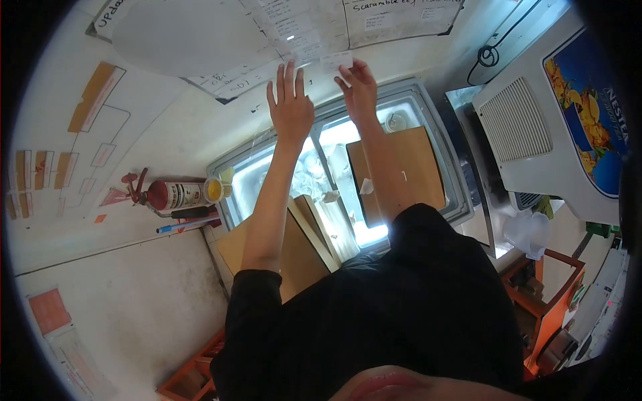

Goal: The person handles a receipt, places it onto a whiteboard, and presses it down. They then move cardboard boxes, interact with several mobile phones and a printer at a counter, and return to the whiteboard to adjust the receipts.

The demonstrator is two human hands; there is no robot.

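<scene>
My left hand [292, 110] is raised toward the wall, fingers stretched out and spread, just below the lower edge of the whiteboard [194, 40]. It holds nothing that I can see. Beside it, my right hand [360, 87] has its thumb and index finger at a small white paper slip [336, 61] with faint writing. The slip lies close to the wall under the board. Below both arms is a lit chest freezer [428, 100] with brown cardboard boxes [414, 164] and clear plastic bags [313, 167] in it.
A red fire extinguisher [175, 195] and a cup of yellow stuff [214, 190] are at the left. On the right stand a white drinks machine [515, 120], a clear plastic container [528, 232] and an orange wooden frame [552, 301]. A black cable [488, 56] hangs at the upper right.
</scene>
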